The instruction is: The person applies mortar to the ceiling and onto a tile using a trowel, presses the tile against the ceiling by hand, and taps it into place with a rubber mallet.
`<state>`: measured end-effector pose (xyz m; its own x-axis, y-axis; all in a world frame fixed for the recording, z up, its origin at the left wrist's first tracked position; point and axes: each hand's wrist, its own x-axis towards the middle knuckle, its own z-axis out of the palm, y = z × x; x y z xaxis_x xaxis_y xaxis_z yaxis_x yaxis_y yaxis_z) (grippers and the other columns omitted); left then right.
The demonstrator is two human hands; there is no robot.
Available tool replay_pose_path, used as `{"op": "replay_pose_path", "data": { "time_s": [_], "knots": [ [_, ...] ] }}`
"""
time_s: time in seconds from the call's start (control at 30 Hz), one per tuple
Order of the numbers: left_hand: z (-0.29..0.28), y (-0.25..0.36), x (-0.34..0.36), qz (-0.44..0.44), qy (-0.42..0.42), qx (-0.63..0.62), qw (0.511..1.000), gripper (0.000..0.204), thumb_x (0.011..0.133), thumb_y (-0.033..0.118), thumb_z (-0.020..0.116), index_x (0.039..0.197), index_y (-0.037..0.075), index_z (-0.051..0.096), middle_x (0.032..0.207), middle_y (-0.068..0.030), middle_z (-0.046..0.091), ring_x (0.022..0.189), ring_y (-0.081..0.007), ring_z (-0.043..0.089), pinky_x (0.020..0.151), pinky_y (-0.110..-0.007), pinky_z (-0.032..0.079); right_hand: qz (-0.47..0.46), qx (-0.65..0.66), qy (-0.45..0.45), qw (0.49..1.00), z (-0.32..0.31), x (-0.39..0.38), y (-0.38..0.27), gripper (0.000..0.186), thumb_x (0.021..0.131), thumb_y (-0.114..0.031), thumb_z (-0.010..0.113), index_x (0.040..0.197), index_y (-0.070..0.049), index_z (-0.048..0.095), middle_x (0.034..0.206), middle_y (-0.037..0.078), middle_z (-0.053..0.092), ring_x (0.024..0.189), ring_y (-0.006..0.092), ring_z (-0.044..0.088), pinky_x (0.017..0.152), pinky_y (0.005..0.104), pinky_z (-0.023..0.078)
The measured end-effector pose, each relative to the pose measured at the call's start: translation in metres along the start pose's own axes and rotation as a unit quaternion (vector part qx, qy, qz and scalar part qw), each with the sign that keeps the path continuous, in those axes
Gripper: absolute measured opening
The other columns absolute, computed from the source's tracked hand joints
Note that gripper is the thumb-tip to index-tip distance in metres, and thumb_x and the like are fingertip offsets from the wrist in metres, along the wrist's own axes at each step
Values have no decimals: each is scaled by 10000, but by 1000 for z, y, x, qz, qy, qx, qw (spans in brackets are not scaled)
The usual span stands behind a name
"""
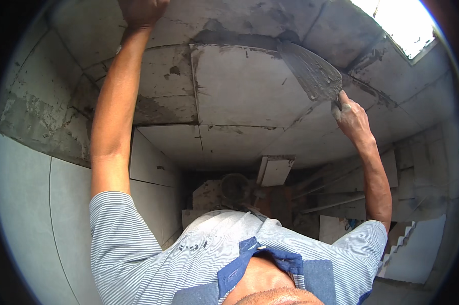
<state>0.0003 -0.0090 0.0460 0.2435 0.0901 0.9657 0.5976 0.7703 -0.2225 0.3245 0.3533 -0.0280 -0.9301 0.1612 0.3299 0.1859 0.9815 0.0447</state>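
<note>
Working mortar [229, 38] above the tile [239, 86] seems the step in hand. The right hand [352, 119] grips the trowel [313, 73], tip at the tile's upper right corner; the left hand's [144, 11] state is cut off from view. Next likely calls for an even stroke.

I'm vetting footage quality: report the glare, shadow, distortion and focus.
All in the head view: the window opening glares white at upper right; the bucket sits in shadow; joints between left wall tiles bow with fisheye distortion; the trowel in the right hand looks reasonably sharp.
</note>
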Motion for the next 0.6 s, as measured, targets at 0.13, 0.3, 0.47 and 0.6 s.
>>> {"op": "replay_pose_path", "data": {
  "time_s": [0.13, 0.3, 0.47, 0.6],
  "knots": [
    [3, 4, 1, -31, -18, -48, 998, 472, 911, 205, 425, 1327, -16, 405, 1401, -202, 372, 1320, -339, 308, 1094, -481, 171, 10, -7, 40, 999, 12, -14, 20, 194, 880, -200, 513, 966, -29, 484, 753, 223, 621, 703, 419, 603, 608, 489, 476],
    [-3, 5, 5, -46, -19, -71, 996, 465, 905, 198, 436, 1318, -17, 420, 1413, -227, 341, 1328, -353, 292, 1099, -486, 163, 60, 52, 66, 995, 18, -36, 35, 233, 872, -185, 527, 1029, -15, 498, 759, 230, 626, 717, 429, 604, 619, 481, 477],
    [3, 21, 5, -30, 15, -13, 999, 474, 915, 231, 428, 1315, -23, 425, 1386, -220, 374, 1329, -355, 291, 1090, -482, 205, 182, 96, 104, 973, 42, -87, 40, 337, 882, -259, 538, 1117, -21, 498, 778, 248, 624, 747, 436, 613, 632, 458, 482],
    [-9, 3, 11, -22, 13, -58, 998, 469, 899, 196, 501, 1324, 9, 430, 1363, -208, 405, 1311, -384, 309, 1083, -492, 226, 167, 319, 145, 922, 74, -81, -6, 455, 891, -361, 542, 1145, 13, 488, 667, 192, 599, 603, 346, 604, 565, 400, 464]
  ]
}}
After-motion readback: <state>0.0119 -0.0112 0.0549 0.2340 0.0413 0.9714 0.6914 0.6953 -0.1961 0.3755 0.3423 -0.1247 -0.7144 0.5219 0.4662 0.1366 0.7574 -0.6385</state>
